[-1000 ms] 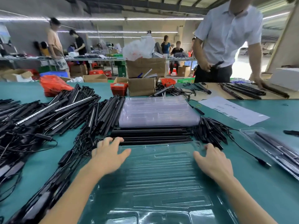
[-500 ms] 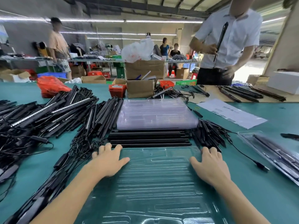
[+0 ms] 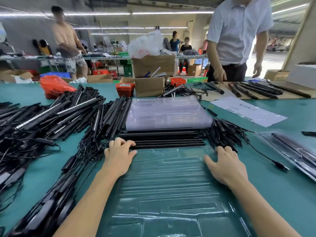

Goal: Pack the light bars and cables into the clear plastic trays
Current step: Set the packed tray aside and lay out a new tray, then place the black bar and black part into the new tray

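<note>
An empty clear plastic tray [image 3: 171,182] lies on the green table right in front of me. Just beyond its far edge is a row of black light bars [image 3: 164,139]. My left hand [image 3: 118,156] is at the tray's far left corner, fingers curled over the left end of the nearest bar and thumb on its near side. My right hand [image 3: 225,166] rests on the tray's far right corner with fingers spread, fingertips touching the black cable bundle [image 3: 222,134]. A stack of clear trays [image 3: 167,113] sits behind the bars.
Heaps of loose light bars and cables [image 3: 51,120] cover the table's left side. A filled tray [image 3: 294,151] lies at the right, a paper sheet [image 3: 248,112] beyond it. Cardboard boxes [image 3: 150,86] stand at the back. A person in a white shirt [image 3: 237,40] stands across the table.
Both my hands slid forward along the tray to its far edge. My left fingers have curled over the nearest bar. The person opposite has lowered their arms.
</note>
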Motion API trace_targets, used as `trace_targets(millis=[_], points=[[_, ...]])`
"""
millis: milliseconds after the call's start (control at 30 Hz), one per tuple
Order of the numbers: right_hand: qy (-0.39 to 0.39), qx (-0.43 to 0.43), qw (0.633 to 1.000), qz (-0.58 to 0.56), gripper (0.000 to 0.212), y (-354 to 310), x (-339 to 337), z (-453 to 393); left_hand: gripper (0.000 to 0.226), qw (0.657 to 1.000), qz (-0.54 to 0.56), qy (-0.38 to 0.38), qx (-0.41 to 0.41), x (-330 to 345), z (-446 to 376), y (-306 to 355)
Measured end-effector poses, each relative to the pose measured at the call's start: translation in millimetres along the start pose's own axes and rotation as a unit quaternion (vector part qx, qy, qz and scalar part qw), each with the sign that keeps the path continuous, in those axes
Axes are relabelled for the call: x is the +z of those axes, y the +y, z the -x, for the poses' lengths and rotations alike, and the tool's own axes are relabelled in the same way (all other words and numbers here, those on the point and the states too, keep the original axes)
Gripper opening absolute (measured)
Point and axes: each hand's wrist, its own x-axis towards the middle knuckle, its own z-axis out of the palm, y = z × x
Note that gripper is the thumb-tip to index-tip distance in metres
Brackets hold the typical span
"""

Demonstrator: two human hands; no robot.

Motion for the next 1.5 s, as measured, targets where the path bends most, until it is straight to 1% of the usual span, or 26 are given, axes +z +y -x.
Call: trace_targets(millis=[100, 233, 367, 433, 500, 567, 633, 700, 767, 833, 900, 967, 1033, 1133, 1233, 1400, 1500], points=[[0.0, -0.003, 1.0, 0.0, 0.046, -1, -1, 2, 0.02, 1.0, 0.005, 0.019, 0.001, 1, 1, -1], [0.002, -0.004, 1.0, 0.003, 0.049, -1, -2, 3, 0.025, 1.0, -0.022, 0.017, -0.01, 2, 0, 0], [0.004, -0.004, 1.0, 0.003, 0.048, -2, -1, 3, 0.017, 0.999, -0.003, 0.044, -0.008, 2, 2, 0], [0.002, -0.004, 1.0, 0.0, 0.045, -2, -2, 3, 0.009, 0.998, 0.026, 0.06, 0.008, 2, 4, 1], [0.0, -0.002, 1.0, -0.001, 0.043, -2, -2, 3, 0.005, 0.992, 0.076, 0.094, 0.031, -2, 5, 3], [0.0, 0.0, 1.0, -0.003, 0.042, -1, -3, 3, 0.01, 0.976, 0.155, 0.14, 0.066, -10, 8, 4], [-0.002, 0.002, 1.0, -0.004, 0.043, -1, -2, 3, 0.014, 0.955, 0.229, 0.166, 0.087, -20, 12, 5], [-0.006, 0.0, 1.0, -0.002, 0.044, -2, -3, 2, 0.015, 0.946, 0.279, 0.144, 0.081, -30, 17, 6], [-0.013, 0.0, 1.0, -0.002, 0.045, -2, -3, 1, 0.017, 0.943, 0.314, 0.084, 0.073, -39, 24, 6], [-0.021, 0.009, 1.0, -0.016, 0.041, -2, -4, 0, 0.018, 0.938, 0.339, 0.032, 0.073, -48, 35, 3], [-0.028, 0.017, 0.999, -0.034, 0.036, -1, -4, 0, 0.016, 0.929, 0.36, 0.012, 0.083, -55, 51, -4], [-0.027, 0.01, 0.998, -0.047, 0.039, 0, -4, -2, 0.012, 0.916, 0.389, -0.014, 0.096, -61, 68, -10], [-0.018, 0.011, 0.997, -0.071, 0.043, 1, -3, -4, 0.008, 0.912, 0.393, -0.04, 0.108, -63, 82, -14], [-0.028, 0.025, 0.989, -0.144, 0.051, 6, -3, -8, 0.006, 0.925, 0.361, -0.042, 0.109, -54, 92, -21], [-0.031, 0.037, 0.975, -0.215, 0.054, 11, -2, -10, 0.009, 0.927, 0.359, -0.036, 0.106, -49, 96, -27], [-0.024, 0.04, 0.97, -0.239, 0.051, 15, 2, -11, 0.008, 0.938, 0.332, 0.017, 0.098, -46, 97, -29], [-0.016, 0.035, 0.969, -0.243, 0.049, 15, 3, -11, 0.015, 0.941, 0.323, 0.049, 0.084, -43, 98, -29]])
